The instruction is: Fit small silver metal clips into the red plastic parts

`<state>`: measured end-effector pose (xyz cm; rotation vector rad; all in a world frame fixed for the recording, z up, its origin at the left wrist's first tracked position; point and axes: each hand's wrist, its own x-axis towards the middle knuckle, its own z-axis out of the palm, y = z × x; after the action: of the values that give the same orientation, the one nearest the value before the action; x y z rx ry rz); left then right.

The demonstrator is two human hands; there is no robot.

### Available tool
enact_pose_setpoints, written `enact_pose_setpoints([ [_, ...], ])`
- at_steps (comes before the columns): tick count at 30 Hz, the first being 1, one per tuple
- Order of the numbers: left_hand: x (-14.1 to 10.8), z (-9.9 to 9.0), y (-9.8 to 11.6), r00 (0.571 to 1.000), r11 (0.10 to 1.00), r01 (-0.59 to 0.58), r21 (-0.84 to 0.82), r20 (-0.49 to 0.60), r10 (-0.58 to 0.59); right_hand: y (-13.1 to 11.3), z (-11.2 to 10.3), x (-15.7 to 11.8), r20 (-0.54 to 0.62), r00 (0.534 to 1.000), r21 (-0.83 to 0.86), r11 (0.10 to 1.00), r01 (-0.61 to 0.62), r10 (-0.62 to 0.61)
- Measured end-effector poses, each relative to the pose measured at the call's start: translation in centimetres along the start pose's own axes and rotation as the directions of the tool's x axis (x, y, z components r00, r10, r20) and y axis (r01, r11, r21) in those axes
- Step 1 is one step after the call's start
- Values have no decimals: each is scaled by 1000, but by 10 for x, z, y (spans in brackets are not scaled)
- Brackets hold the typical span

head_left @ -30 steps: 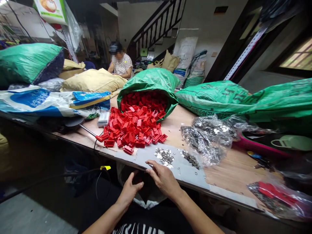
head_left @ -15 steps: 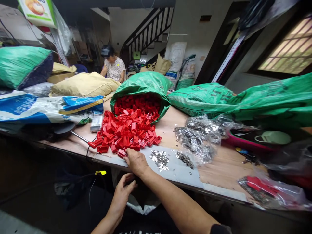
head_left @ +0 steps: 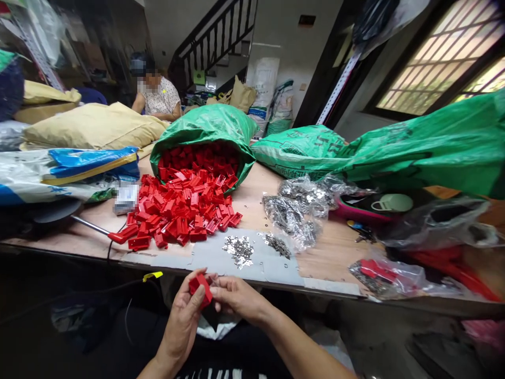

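A red plastic housing (head_left: pixel 201 290) is gripped between the thumb and fingers of my left hand (head_left: pixel 184 305), in front of the table edge. Close against its right side is my right hand (head_left: pixel 236 297), with thumb and fingertips pinched together; whatever is between them is too small to make out. Beyond my hands, a heap of similar red housings (head_left: pixel 177 208) spills from the mouth of a green woven sack (head_left: pixel 209 118). Small flat metal pieces (head_left: pixel 239 251) lie in a pile on a grey sheet (head_left: pixel 213 255), and a second pile of small metal parts (head_left: pixel 277 245) sits to its right.
Clear plastic bags of metal parts (head_left: pixel 290 218) lie right of the piles. A red-handled tool (head_left: pixel 122 234) rests left of the heap. Green sacks (head_left: pixel 394 147), a tan sack (head_left: pixel 94 126) and a blue-white sack (head_left: pixel 90 163) line the back. A person (head_left: pixel 160 100) sits beyond.
My right hand has drawn back from the heap's front edge to my left hand. A red housing is now in my left hand, which was empty. The view has shifted right.
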<state>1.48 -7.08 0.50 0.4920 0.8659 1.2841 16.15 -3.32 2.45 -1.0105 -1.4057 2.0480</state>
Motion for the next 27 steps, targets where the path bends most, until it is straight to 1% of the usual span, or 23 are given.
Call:
enact_pose_setpoints([
  [2,-1,5,-3,998,999,40,-7,42,-39,4,-4,-15,-37,999,-49,999,8,-10],
  [4,-2,8,-4,995,997,78,-11,64,-77,1,-15,-28,-133,990,-175,984,30,-54],
  [5,-2,8,-5,993,995,98,-9,65,-97,-2,-23,-33,-207,974,-266,963,35,-93],
  [6,-3,9,-5,992,993,115,-2,59,-115,-6,-34,-38,-289,944,-386,922,35,-157],
  [7,-3,9,-6,990,992,128,9,51,-129,-11,-47,-41,-368,899,-518,855,14,-238],
  [8,-3,9,-7,990,990,137,21,41,-138,-16,-60,-43,-435,843,-638,769,-40,-317],
  [10,-4,9,-9,990,989,141,48,23,-142,-24,-85,-44,-515,751,-796,557,-239,-413],
  [11,-5,9,-10,990,988,141,58,15,-142,-27,-97,-43,-545,707,-824,444,-352,-450],
  [12,-5,9,-11,989,987,147,62,6,-148,-29,-106,-42,-566,677,-824,352,-443,-471],
  [14,-6,10,-11,984,983,178,50,-15,-178,-30,-119,-38,-588,645,-805,276,-525,-489],
  [16,-7,10,-8,971,971,239,3,-24,-239,-28,-125,-33,-597,636,-795,255,-550,-489],
  [18,-7,11,-4,954,952,299,-64,4,-299,-26,-127,-30,-597,635,-791,231,-566,-490],
  [20,-8,12,-1,947,939,322,-119,39,-320,-25,-126,-29,-595,636,-790,210,-577,-491],
  [22,-8,13,1,948,939,318,-129,52,-314,-24,-125,-28,-593,634,-788,193,-585,-497],
  [24,-8,14,1,955,950,296,-101,38,-294,-25,-124,-30,-590,628,-785,180,-592,-507],
  [26,-6,15,0,969,967,248,-53,28,-247,-25,-123,-32,-576,626,-796,187,-576,-526],
  [27,-4,15,-1,977,977,213,-26,31,-212,-25,-123,-34,-569,624,-805,206,-556,-536],
])
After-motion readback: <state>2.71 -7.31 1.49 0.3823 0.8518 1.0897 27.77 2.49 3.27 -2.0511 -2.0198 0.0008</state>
